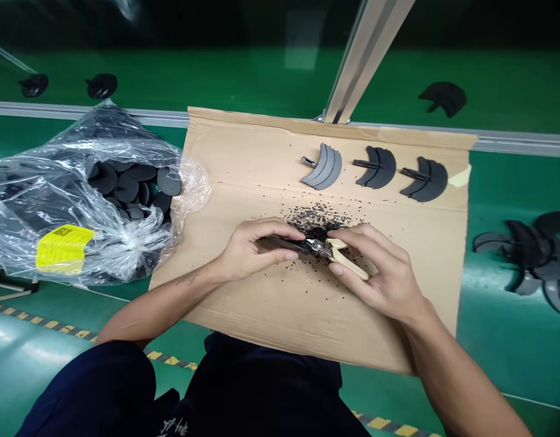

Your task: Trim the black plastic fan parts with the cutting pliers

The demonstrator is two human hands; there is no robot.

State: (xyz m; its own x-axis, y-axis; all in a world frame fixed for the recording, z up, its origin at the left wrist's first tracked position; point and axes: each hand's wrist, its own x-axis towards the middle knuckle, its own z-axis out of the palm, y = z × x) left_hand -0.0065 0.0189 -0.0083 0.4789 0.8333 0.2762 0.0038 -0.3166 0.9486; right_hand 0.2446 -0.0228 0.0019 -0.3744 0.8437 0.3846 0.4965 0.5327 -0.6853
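My left hand pinches a dark plastic part by its edge, over the cardboard sheet. Cream-handled cutting pliers sit in my right hand, fingers closed round the grips. Their metal jaws meet the rim of the dark part; whether they bite into it I cannot tell. Beneath and behind the tool lies a heap of small black scraps, scattered thinly outward. Beyond my hands, a grey curved part and two black curved parts lie in a row, each with a stem.
On the left, a clear plastic bag with a yellow label holds several dark rounded parts. More curved parts are piled on the green surface at right. A metal frame post rises behind the cardboard.
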